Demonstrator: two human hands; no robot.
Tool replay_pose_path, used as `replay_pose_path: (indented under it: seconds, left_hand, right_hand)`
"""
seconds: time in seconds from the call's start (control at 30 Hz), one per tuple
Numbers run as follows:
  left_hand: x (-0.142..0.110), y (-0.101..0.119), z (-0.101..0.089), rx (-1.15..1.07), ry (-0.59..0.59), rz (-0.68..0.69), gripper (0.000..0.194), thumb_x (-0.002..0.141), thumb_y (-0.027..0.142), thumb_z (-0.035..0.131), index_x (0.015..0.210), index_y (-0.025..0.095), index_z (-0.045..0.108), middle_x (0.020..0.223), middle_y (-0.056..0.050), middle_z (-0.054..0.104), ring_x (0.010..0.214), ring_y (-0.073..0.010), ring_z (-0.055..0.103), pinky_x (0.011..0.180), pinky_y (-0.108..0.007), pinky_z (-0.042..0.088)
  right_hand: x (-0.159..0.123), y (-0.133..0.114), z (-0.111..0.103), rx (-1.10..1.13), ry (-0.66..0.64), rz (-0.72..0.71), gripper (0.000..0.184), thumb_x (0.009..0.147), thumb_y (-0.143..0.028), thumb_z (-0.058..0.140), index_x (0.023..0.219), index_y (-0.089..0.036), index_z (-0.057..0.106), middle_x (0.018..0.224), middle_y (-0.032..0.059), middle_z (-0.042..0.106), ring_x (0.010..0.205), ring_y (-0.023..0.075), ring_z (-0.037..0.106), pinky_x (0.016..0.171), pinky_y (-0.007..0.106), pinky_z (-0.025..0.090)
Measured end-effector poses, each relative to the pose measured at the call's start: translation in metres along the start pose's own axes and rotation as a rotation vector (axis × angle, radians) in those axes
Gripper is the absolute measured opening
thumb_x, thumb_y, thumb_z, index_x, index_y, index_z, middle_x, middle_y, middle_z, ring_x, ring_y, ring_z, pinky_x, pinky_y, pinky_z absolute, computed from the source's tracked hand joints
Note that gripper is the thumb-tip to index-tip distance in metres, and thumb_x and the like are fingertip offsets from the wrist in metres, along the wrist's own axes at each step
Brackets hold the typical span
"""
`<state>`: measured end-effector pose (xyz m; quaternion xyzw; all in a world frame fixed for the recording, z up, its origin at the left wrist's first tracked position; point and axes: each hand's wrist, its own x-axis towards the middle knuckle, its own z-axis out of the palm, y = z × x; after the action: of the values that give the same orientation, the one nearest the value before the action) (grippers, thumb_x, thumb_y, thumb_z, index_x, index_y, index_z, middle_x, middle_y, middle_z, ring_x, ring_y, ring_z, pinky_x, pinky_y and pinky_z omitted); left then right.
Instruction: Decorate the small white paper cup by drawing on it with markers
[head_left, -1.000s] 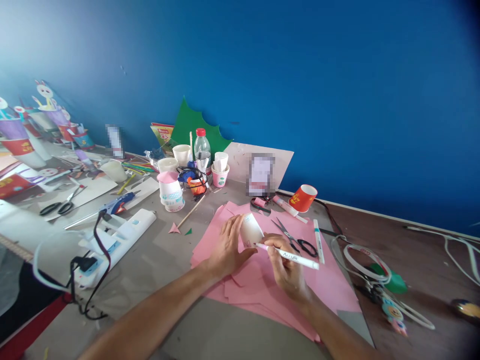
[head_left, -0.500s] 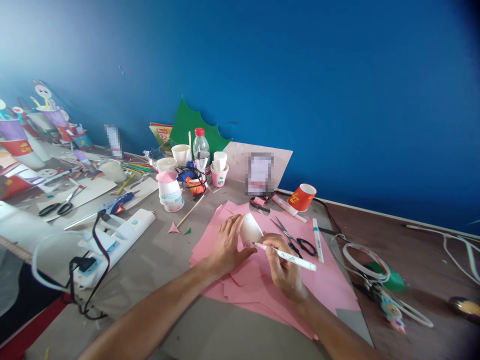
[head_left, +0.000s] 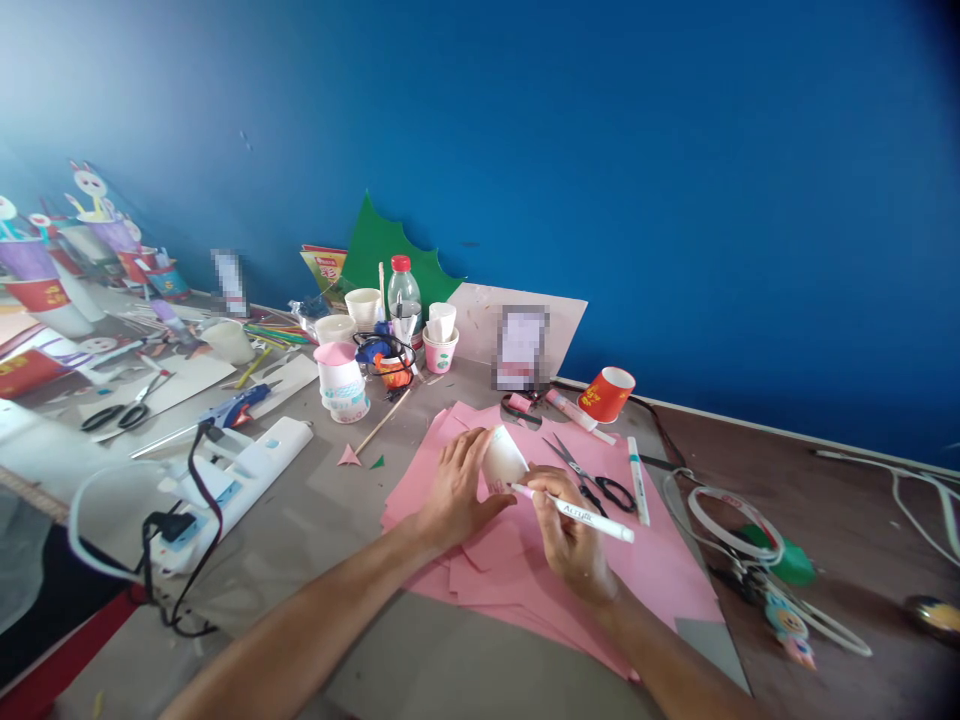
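My left hand [head_left: 454, 490] is wrapped round a small white paper cup [head_left: 502, 458] lying on its side over a pile of pink paper sheets [head_left: 652, 560]. My right hand [head_left: 570, 535] pinches a white acrylic marker [head_left: 581, 514], and the pen's tip touches the cup's side near its lower edge. Both hands rest on the pink paper in the middle of the table.
Black-handled scissors [head_left: 589, 480] and a second white marker [head_left: 637, 479] lie just right of my hands. A red cup [head_left: 606, 394], a water bottle [head_left: 404, 299], decorated cups [head_left: 341, 383], a glue gun [head_left: 232, 409], a power strip [head_left: 232, 482] and coiled cables [head_left: 739, 530] crowd the table.
The hands, the cup and the marker stay almost where they were; the marker tip has shifted very slightly on the cup's side.
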<state>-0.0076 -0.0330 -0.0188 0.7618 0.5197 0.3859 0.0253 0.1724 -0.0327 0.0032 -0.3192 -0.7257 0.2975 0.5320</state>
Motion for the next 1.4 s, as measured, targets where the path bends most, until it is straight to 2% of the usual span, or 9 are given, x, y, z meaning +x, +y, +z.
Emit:
replay_pose_path:
  seconds: [0.3,0.67,0.97,1.4]
  left_hand:
    - [0.0005,0.0000,0.0002,0.005,0.011,0.016,0.087,0.080,0.037,0.074,0.148,0.018,0.024,0.137,-0.020,0.052,0.129,-0.0364,0.049,0.105,-0.056,0.043]
    - [0.0022,0.0017,-0.0011,0.028,0.015,0.036,0.086,0.080,0.035,0.074,0.147,0.016,0.024,0.135,-0.021,0.053,0.127,-0.0360,0.050,0.103,-0.055,0.044]
    - [0.0032,0.0023,-0.0020,0.026,-0.001,0.033,0.087,0.080,0.036,0.074,0.147,0.018,0.023,0.135,-0.021,0.053,0.126,-0.0362,0.051,0.103,-0.054,0.044]
    - [0.0013,0.0004,0.0004,0.034,-0.018,0.005,0.087,0.080,0.039,0.074,0.148,0.018,0.024,0.137,-0.021,0.052,0.129,-0.0370,0.049,0.104,-0.056,0.043]
  right_hand:
    - [-0.0006,0.0031,0.0003,-0.031,0.004,-0.036,0.017,0.099,-0.025,0.045,0.100,-0.029,0.061,0.090,0.0087,0.065,0.094,0.0267,0.061,0.082,0.050,0.053]
    - [0.0000,0.0025,0.0005,-0.102,-0.032,-0.103,0.017,0.099,-0.018,0.044,0.097,-0.026,0.058,0.086,0.0068,0.064,0.089,0.0234,0.060,0.077,0.045,0.053]
    - [-0.0001,0.0042,0.0009,-0.103,-0.003,-0.117,0.017,0.099,-0.016,0.043,0.098,-0.025,0.057,0.087,0.0073,0.063,0.090,0.0227,0.061,0.076,0.043,0.055]
    - [-0.0014,0.0067,-0.0003,-0.085,0.018,-0.113,0.016,0.099,-0.019,0.044,0.099,-0.026,0.058,0.087,0.0082,0.063,0.091,0.0249,0.063,0.077,0.047,0.056]
